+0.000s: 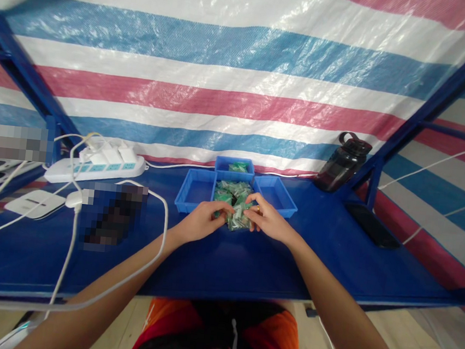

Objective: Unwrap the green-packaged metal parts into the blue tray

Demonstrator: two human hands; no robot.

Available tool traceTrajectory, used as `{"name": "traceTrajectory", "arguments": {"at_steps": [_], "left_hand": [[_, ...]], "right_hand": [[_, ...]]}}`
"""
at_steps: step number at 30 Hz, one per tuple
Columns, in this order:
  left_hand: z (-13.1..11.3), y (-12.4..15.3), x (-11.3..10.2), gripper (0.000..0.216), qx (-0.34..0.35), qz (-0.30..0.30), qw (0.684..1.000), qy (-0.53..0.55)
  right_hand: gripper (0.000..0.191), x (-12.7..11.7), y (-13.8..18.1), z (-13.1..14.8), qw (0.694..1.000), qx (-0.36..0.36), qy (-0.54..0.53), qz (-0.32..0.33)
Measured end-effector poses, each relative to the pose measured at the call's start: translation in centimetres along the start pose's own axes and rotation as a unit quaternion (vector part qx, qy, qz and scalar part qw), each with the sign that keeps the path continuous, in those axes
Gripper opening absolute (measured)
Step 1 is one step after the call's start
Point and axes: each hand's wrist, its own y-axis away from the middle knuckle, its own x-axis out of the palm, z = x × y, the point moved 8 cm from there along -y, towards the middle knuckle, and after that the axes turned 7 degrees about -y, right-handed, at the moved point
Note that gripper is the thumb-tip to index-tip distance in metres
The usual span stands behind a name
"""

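Observation:
A heap of small green, partly shiny flat pieces (234,188) fills the middle blue bin and its front; their exact kind is too small to tell. My left hand (205,220) is at the left front of the heap, thumb and fingertips pinched together over it. Facing it from the right, my right hand (269,217) has its fingers curled and its thumb bent in against the heap. Whatever lies between the fingertips of either hand cannot be made out. Blue bins flank the heap, one on the left (195,189) and one on the right (276,195).
Behind, a smaller blue bin (235,160) holds a few green pieces. A power strip (97,168) with white plugs and cables lies left on the blue table (223,272); one cable loops over my left forearm. A dark bottle (343,162) and black phone (371,225) are right.

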Motion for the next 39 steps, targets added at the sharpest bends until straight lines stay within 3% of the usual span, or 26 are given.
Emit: {"name": "traceTrajectory", "arguments": {"at_steps": [7, 15, 19, 27, 33, 39], "left_hand": [[0.9, -0.2, 0.1, 0.028, 0.013, -0.027, 0.999, -0.036], [0.0, 0.2, -0.1, 0.016, 0.069, -0.017, 0.988, -0.136], [-0.1, 0.1, 0.0, 0.025, 0.059, -0.01, 0.986, -0.154], [-0.3, 0.2, 0.8, 0.036, 0.002, 0.054, 0.997, -0.058], [-0.4, 0.1, 0.5, 0.042, -0.01, 0.039, 0.998, -0.041], [0.1, 0.0, -0.1, 0.025, -0.026, -0.021, 0.999, -0.029]], "right_hand": [[0.021, -0.3, 0.0, -0.1, 1.0, 0.01, 0.001, -0.012], [0.02, 1.9, 0.6, 0.1, 0.991, 0.04, -0.056, 0.113], [0.017, 1.3, 0.7, 0.7, 0.994, 0.026, -0.045, 0.1], [0.033, 0.7, 0.2, 0.3, 0.998, -0.003, 0.047, 0.048], [0.038, 0.6, 0.3, 0.4, 0.994, -0.006, 0.093, 0.049], [0.037, 0.4, 0.4, 0.5, 0.995, -0.001, 0.086, 0.041]]}}
